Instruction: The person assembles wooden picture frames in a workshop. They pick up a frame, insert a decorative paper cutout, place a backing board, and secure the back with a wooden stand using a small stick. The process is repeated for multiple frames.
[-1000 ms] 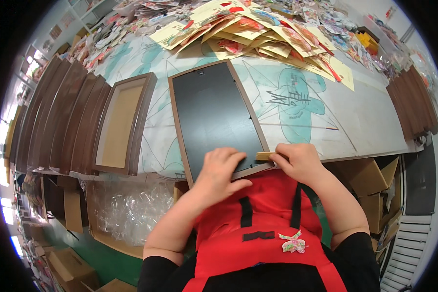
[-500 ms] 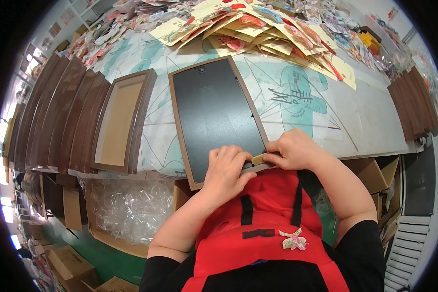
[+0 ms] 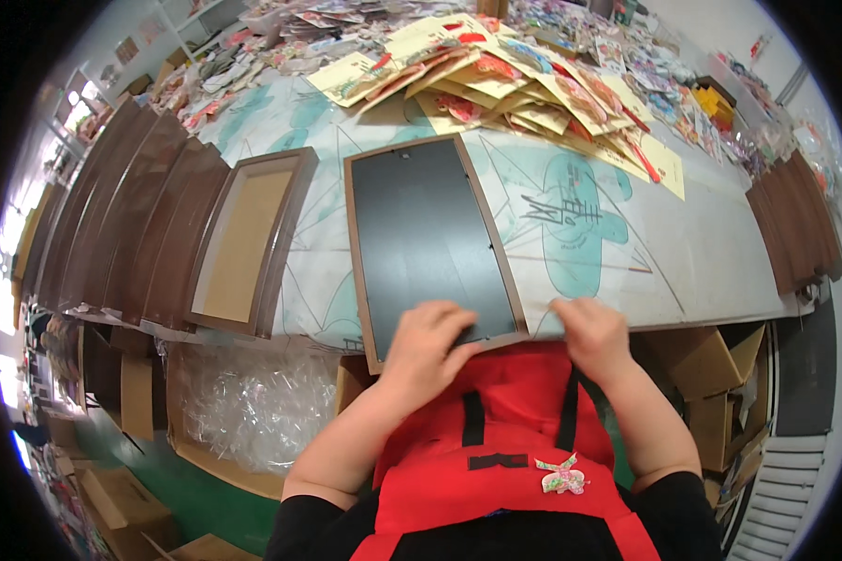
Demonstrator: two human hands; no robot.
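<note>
Head cam: picture frame [image 3: 428, 245] is face-down on the worktop [image 3: 697, 252], black backing up, lower end at the near edge by the red apron [image 3: 505, 449]. My left hand [image 3: 425, 351] lies on the frame's lower end, fingers loosely apart, thumb spread. My right hand [image 3: 591, 335] is just off the lower right corner, not touching it; fingers curled in and blurred, can't tell whether they're clamped on anything. Left of the frame: tan-lined open frame [image 3: 241, 245], leaning against a row of brown frames [image 3: 122, 220]. Card pile [image 3: 543, 89] beyond it, cream with red bits. More brown pieces [image 3: 795, 224] far right. Clear plastic wrap [image 3: 253, 411] in a carton below the edge.
</note>
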